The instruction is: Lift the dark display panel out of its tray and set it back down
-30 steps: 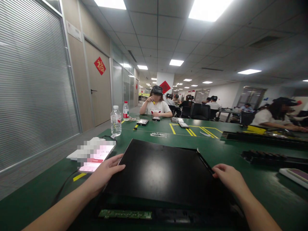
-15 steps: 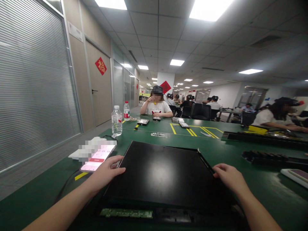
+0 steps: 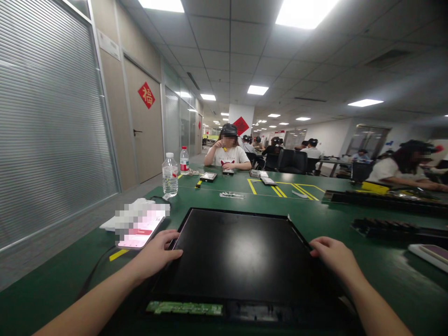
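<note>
A black LCD screen panel (image 3: 241,252) lies in front of me inside a thin dark frame (image 3: 241,213), whose far rim shows all along the back. My left hand (image 3: 159,252) grips the left edge, thumb on top near the border and fingers around the side. At the right edge, my right hand (image 3: 331,256) has its fingers closed on the rim; its fingertips are partly hidden. A narrow green circuit board (image 3: 184,308) runs along the near left side of the assembly, where the picture is dark.
A lit phone (image 3: 140,235) lies left on the green table (image 3: 196,200), near a water bottle (image 3: 170,175) and a red-capped bottle (image 3: 184,160). Dark strips (image 3: 392,231) and a white device (image 3: 430,256) lie right. A co-worker (image 3: 227,151) sits opposite, by small drives (image 3: 208,177).
The panel's far left corner has dropped and its far edge now sits inside the frame's rim. My left hand has sunk slightly with it; my right hand has barely moved.
</note>
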{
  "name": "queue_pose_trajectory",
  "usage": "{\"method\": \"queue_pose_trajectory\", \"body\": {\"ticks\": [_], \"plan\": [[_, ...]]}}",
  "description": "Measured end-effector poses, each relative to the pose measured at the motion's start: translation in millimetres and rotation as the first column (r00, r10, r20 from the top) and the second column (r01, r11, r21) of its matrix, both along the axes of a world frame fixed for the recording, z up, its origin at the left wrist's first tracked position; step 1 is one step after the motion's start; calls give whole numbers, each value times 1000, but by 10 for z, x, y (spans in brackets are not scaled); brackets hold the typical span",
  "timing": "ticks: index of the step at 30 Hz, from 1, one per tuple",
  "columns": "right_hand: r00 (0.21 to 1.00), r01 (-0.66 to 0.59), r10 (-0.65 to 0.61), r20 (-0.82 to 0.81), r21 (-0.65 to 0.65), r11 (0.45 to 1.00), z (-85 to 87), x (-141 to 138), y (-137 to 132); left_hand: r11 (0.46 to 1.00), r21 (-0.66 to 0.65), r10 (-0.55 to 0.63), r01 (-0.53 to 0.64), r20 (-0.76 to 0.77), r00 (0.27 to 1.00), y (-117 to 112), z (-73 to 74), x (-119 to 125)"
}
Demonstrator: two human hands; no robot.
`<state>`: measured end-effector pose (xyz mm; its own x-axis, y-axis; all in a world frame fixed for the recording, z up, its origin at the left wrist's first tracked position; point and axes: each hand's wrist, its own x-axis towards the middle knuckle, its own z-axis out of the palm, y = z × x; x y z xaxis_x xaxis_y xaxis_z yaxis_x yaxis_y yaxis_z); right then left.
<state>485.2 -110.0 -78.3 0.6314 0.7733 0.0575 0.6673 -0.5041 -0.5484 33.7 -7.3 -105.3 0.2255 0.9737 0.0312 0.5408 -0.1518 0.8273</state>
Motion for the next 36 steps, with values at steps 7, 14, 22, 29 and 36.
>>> {"method": "queue_pose_trajectory", "body": {"ticks": [7,14,22,29,36], "plan": [[1000,0,0,-1,-26,1000,19,-15,-6,999,34,-4,9,-137,991,-18,28,10],[999,-16,17,27,-36,999,-16,-19,13,989,121,-42,79,-280,959,-55,28,13],[999,-22,23,37,-42,999,-17,-8,14,925,302,-73,233,-460,885,-95,61,-60],[999,-16,17,30,-34,999,12,-5,30,922,242,-157,303,-483,862,-95,181,-130],[999,-22,23,22,-44,999,14,-24,10,946,240,-83,218,-471,878,-75,196,-138]]}}
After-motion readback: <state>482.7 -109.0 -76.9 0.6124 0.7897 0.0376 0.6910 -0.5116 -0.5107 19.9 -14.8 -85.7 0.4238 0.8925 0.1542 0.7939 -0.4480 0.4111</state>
